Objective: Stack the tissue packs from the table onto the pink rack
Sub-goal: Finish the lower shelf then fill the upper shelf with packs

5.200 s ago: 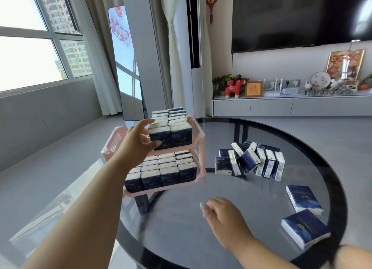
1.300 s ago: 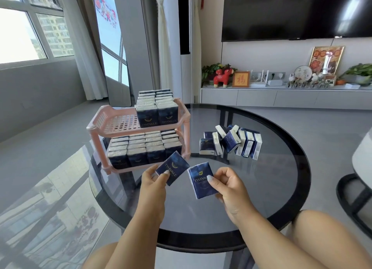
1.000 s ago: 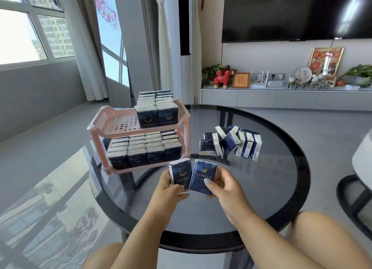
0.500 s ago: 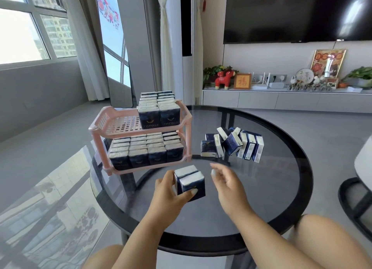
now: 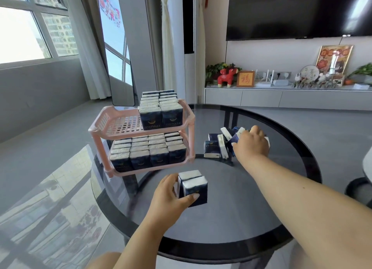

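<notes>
Daylight pours through a big window (image 5: 30, 25) with pale curtains (image 5: 88, 47). A dark television (image 5: 298, 11) hangs above a low grey cabinet (image 5: 281, 99) carrying a red figurine (image 5: 226, 78), framed pictures (image 5: 334, 59) and plants (image 5: 362, 71). Grey floor (image 5: 50, 131).

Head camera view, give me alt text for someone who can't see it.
A person's left hand grips two tissue packs above a round glass table, while the right hand reaches into a loose pile of packs. A two-tier pink rack beside the pile already holds rows of packs.
</notes>
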The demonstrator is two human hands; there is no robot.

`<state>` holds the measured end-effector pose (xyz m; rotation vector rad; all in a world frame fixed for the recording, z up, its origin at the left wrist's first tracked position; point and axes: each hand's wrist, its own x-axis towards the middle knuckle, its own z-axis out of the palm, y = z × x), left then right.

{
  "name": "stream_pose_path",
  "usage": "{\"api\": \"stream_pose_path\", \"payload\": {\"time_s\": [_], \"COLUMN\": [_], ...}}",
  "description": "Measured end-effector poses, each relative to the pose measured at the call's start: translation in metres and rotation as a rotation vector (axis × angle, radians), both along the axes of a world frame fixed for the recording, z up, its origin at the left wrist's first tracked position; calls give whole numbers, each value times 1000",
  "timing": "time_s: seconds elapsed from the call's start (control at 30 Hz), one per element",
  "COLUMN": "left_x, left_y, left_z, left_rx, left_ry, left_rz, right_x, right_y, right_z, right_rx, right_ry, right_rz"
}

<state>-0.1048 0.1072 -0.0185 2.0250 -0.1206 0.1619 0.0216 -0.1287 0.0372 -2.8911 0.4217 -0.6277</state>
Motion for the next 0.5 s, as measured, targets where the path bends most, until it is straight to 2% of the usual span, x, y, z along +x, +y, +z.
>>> {"api": "stream_pose_path", "payload": {"time_s": [0.13, 0.23, 0.3, 0.37, 0.43, 0.5], "left_x": [0, 2, 5, 6, 8, 9], "left_y": [0, 0, 2, 3, 4, 3], "left_z": [0, 2, 3, 3, 2, 3], "left_rx": [-179, -244, -277, -348, -396, -407], "left_ry": [63, 76, 110, 147, 173, 179], "left_rz": [-23, 44, 81, 86, 99, 111], "right_x": [6, -6, -16, -27, -45, -64], "right_y": [2, 6, 6, 6, 10, 17], "right_z": [-3, 3, 5, 6, 4, -1], "right_rx": [20, 150, 388, 776, 1195, 1506], "right_ry": [50, -59, -163, -218, -215, -165], "right_rz": [-7, 15, 38, 78, 148, 233]}}
